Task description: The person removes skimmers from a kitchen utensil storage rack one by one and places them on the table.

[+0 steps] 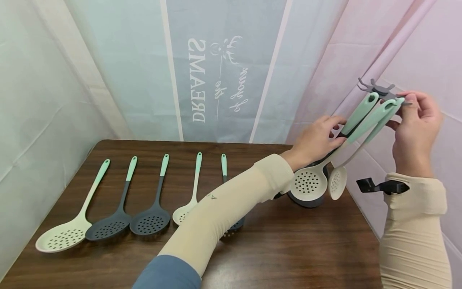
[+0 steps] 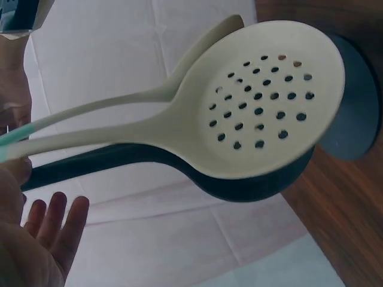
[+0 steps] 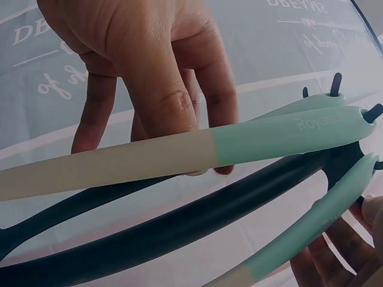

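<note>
At the right of the head view, a dark grey utensil rack (image 1: 380, 91) has hooks around its top. Several mint-handled skimmers hang from it. A cream skimmer (image 1: 308, 183) hangs in front, a smaller cream skimmer (image 1: 337, 183) to its right, and a dark skimmer (image 2: 245, 188) partly hidden behind. My left hand (image 1: 314, 138) pinches the cream skimmer's shaft just below its mint grip (image 3: 287, 134), thumb against it, other fingers spread. My right hand (image 1: 415, 124) holds the rack's top between thumb and fingers, beside a hook.
A row of skimmers lies on the brown wooden table (image 1: 274, 257): a cream skimmer (image 1: 65, 236), two dark grey ones, a smaller cream one (image 1: 184, 210) and a dark one (image 1: 236, 224), the last two partly behind my left sleeve. Printed fabric (image 1: 223, 120) hangs behind.
</note>
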Available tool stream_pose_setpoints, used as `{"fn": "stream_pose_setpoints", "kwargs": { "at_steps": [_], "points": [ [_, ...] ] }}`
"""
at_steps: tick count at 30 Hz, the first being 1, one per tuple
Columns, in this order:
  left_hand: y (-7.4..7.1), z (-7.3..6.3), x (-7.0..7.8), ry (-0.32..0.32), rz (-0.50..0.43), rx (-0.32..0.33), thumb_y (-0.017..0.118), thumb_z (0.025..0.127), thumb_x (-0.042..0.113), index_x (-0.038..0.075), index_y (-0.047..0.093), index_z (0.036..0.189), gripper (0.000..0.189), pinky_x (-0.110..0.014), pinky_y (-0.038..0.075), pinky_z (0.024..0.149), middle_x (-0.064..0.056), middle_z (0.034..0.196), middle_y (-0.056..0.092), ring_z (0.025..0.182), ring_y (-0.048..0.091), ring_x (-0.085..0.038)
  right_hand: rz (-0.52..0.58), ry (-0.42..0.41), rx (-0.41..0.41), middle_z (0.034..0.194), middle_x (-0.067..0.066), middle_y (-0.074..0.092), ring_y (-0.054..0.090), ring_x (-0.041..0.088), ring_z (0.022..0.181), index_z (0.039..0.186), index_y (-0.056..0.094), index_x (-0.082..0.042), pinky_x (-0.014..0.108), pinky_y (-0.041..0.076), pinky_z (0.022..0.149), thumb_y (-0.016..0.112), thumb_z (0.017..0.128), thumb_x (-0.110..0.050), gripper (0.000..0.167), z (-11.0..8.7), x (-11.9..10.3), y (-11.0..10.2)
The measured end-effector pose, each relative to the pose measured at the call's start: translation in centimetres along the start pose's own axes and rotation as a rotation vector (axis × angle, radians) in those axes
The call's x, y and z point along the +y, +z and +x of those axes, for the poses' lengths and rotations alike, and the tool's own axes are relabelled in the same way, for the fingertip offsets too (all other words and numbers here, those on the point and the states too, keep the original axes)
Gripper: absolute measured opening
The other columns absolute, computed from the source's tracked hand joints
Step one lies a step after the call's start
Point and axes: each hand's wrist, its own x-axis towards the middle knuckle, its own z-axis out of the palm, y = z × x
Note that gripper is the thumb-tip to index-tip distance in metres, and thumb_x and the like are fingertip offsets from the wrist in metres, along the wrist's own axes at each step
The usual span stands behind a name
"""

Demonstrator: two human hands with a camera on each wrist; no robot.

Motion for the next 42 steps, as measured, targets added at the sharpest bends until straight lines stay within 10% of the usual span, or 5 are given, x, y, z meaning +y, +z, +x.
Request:
{"fn": "stream_pose_setpoints", "kwargs": {
  "at_steps": [11,28,42],
  "points": [
    [0.2,0.2,0.6,-0.084,0.058,0.010,0.071,0.097,0.038,0.027,0.067,0.127,0.032,-0.008,0.044,0.070,0.012,0.120,0.062,0.101,0.059,0.006,-0.011,-0.029,-0.019,0.087,0.016,0.065,0.073,0.027,0.079,0.102,0.065,0.011,0.028,0.060,0.056,0.072,0.093,-0.011,0.025,0.1,0.4,0.2],
    [-1.1,0.6,-0.9,-0.027,0.053,0.040,0.065,0.101,0.022,0.014,0.062,0.131,0.031,-0.009,0.044,0.072,0.007,0.109,0.066,0.091,0.058,0.001,-0.056,-0.027,-0.026,0.091,0.015,0.067,0.071,0.023,0.074,0.103,0.067,0.011,0.028,0.060,0.056,0.070,0.095,-0.010,0.023,0.3,0.4,0.8],
    [-1.5,0.0,-1.3,0.050,0.237,0.137,0.063,0.102,0.025,0.020,0.058,0.143,0.042,-0.016,0.048,0.060,0.004,0.127,0.068,0.096,0.066,-0.006,-0.060,-0.026,0.003,0.092,0.015,0.066,0.071,0.022,0.075,0.105,0.067,0.010,0.028,0.059,0.055,0.073,0.093,-0.013,0.027,0.5,0.1,0.6]
  ]
}}
